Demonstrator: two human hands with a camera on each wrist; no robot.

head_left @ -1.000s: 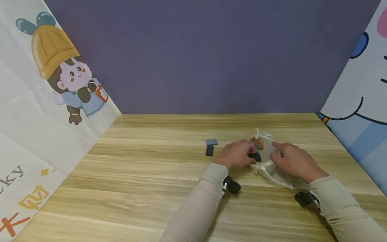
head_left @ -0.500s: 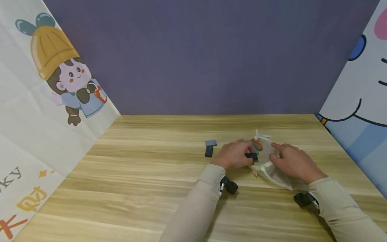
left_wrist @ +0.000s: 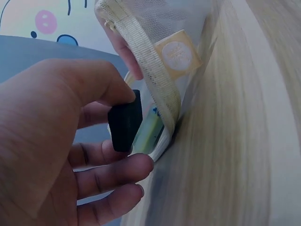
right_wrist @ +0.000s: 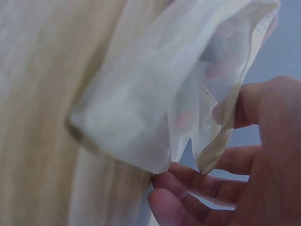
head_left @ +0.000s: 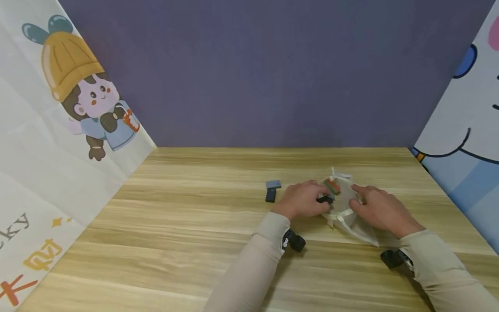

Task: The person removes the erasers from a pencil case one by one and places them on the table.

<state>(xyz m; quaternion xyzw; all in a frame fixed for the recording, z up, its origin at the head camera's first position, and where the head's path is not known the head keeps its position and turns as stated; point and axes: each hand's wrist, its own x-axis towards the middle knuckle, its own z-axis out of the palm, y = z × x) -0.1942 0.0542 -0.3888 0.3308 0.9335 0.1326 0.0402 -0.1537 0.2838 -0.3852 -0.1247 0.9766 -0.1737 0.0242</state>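
My left hand [head_left: 304,199] pinches a small black block [left_wrist: 126,121] between thumb and fingers, right at the mouth of a white mesh bag [head_left: 360,227]. The left wrist view shows the other fingers loosely bent below the block. Inside the bag are a tan square piece with a pale round mark [left_wrist: 178,55] and a pale green piece [left_wrist: 149,132]. A red-and-green piece [head_left: 332,186] shows near its far rim. My right hand [head_left: 382,208] grips the bag's hemmed rim [right_wrist: 218,148] from the right, thumb and fingers on either side of the cloth.
Left of the left hand, a grey-blue block [head_left: 273,184] and a black block [head_left: 270,195] lie close together on the wooden table [head_left: 175,225]. A dark panel [head_left: 249,73] stands behind the table, with printed cartoon sheets at both sides.
The black block has tilted and shifted slightly left in my left fingers at the bag's mouth. My right hand keeps its grip on the bag.
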